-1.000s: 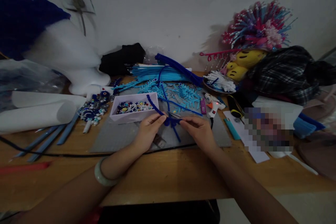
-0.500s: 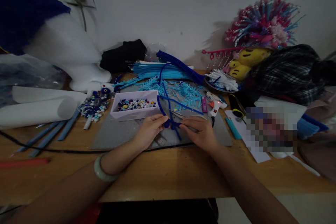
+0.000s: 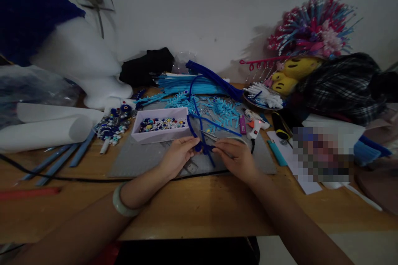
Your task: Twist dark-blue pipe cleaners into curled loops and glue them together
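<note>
My left hand pinches a bent dark blue pipe cleaner between thumb and fingers, just in front of the bead box. Opposite it, the fingertips of my right hand are closed on the right side of the same looped pipe cleaner piece. My right hand also holds a slim pointed metal tool, its two tips toward the left; its exact kind is hard to make out in the dim light. Beyond my hands stands a white box of mixed beads. Light blue branched pipe cleaner pieces lie behind.
A glue gun and a pink small box lie to the right on the grey mat. A black cable crosses the table. White foam head and paper rolls stand left; dark blue pipe cleaners lie behind.
My right hand has turned slightly, and the tool's lower end no longer shows below its fingers. Both hands still hold the pipe cleaner in nearly the same place. The view has shifted slightly.
</note>
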Tool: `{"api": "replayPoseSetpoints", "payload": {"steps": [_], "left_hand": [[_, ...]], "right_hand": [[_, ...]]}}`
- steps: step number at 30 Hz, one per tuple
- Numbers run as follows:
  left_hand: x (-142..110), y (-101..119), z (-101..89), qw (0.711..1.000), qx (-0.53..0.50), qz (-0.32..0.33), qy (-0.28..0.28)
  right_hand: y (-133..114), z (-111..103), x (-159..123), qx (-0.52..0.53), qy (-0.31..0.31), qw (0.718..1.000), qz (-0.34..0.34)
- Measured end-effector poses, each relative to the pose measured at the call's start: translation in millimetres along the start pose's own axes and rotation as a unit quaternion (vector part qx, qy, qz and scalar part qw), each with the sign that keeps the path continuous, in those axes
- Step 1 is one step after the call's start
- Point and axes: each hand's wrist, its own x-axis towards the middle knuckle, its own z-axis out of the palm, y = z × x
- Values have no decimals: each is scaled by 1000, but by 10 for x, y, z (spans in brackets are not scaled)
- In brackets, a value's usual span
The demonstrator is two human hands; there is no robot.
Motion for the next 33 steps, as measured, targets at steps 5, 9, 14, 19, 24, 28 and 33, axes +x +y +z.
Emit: {"api": "replayPoseSetpoints", "payload": {"steps": [5,9,14,19,24,28,33], "left_hand": [[-4,6,19,1000,-9,13,15],[-1,-1,20,999,-7,25,20],[-1,-6,31,999,-11,35,27],[-3,-5,47,997,-53,39,41],[8,-11,23,994,-29,88,49],[39,-26,-36,982,61,172,59],[62,-41,-80,969,83,222,75]], "right_hand": [[12,64,5,-14,26,999,26],[2,79,3,-14,25,999,35],[-43,81,43,58,40,993,99],[-59,84,87,138,31,966,215],[2,83,94,206,46,933,291],[-16,-17,143,141,-22,947,289],[89,-431,177,-141,-46,948,281]]}}
